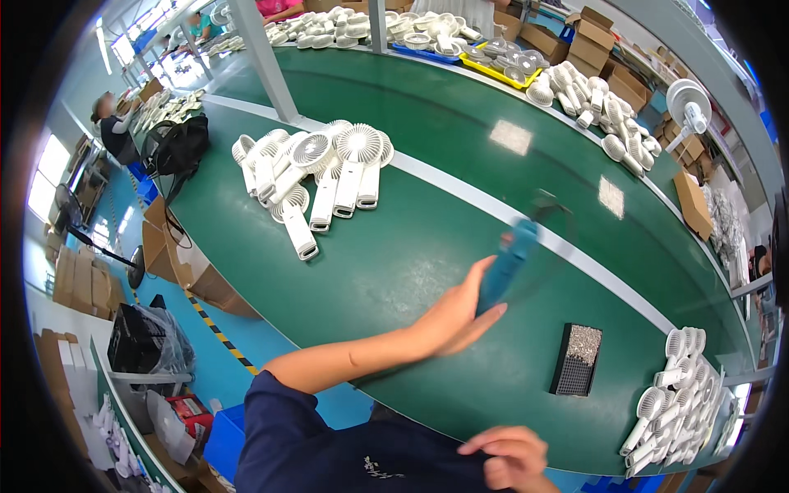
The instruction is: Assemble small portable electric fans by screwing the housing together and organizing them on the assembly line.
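A blurred blue power screwdriver (507, 261), mid-frame above the green conveyor belt (394, 255), touches the fingertips of the loosely open left hand (456, 316). At bottom centre, the right hand (508, 456) pinches dark blue clothing (345, 452). White handheld fans (316, 177) lie upper left.

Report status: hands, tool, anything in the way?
Left hand out over green table, touching blurred blue tool. Right hand low against dark shirt. Black screw tray to the right, apart.
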